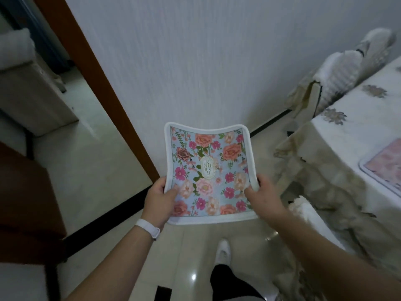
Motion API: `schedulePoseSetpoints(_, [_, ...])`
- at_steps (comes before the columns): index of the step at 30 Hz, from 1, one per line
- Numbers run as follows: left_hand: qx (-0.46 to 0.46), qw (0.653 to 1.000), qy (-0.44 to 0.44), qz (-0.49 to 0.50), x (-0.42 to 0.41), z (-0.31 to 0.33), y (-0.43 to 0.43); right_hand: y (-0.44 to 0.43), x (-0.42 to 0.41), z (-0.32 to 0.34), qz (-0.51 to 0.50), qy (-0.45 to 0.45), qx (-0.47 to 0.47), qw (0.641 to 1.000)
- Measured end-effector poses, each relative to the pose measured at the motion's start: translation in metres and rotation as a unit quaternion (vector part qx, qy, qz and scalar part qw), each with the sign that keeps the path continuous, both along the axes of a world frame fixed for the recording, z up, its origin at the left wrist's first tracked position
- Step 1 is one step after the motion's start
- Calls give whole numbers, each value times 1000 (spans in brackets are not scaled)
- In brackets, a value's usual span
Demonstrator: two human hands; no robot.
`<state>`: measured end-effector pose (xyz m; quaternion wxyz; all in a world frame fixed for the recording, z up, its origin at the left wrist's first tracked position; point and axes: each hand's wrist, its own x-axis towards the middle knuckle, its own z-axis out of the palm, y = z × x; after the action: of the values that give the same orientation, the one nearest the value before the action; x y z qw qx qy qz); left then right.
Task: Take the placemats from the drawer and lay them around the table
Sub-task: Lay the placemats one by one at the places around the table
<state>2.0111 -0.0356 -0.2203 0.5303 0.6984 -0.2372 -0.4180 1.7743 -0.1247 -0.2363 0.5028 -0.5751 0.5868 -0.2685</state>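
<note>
Left of the floral placemat, a brown door frame slants down the wall. The left hand, with a white wristband, grips the placemat's left edge, thumb on top and fingers curled beneath. The placemat is held in the air over the tiled floor (blue ground, pink and orange flowers, white border), its far edge sagging. The right hand pinches its right edge the same way. Right of the placemat stands the table under a flowered cloth, and a pink placemat lies on it.
</note>
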Motion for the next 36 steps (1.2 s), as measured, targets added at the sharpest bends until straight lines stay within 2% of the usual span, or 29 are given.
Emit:
schedulePoseSetpoints(6, [11,999,-32,-1,31,18,-112,-103,27,5,12,-40,32,999])
schedulePoseSetpoints(12, [-17,998,-21,-65,16,29,-220,-185,3,31,-52,-39,-11,998])
schedulePoseSetpoints(19, [-10,987,-16,-158,-11,12,-334,-245,-31,28,-163,-17,-10,986])
schedulePoseSetpoints(26, [-17,964,10,-264,-25,-6,-462,-320,-42,27,-261,9,-6,965])
schedulePoseSetpoints(36, [-51,917,25,-394,-35,21,-654,-438,-32,63,-397,51,-49,915])
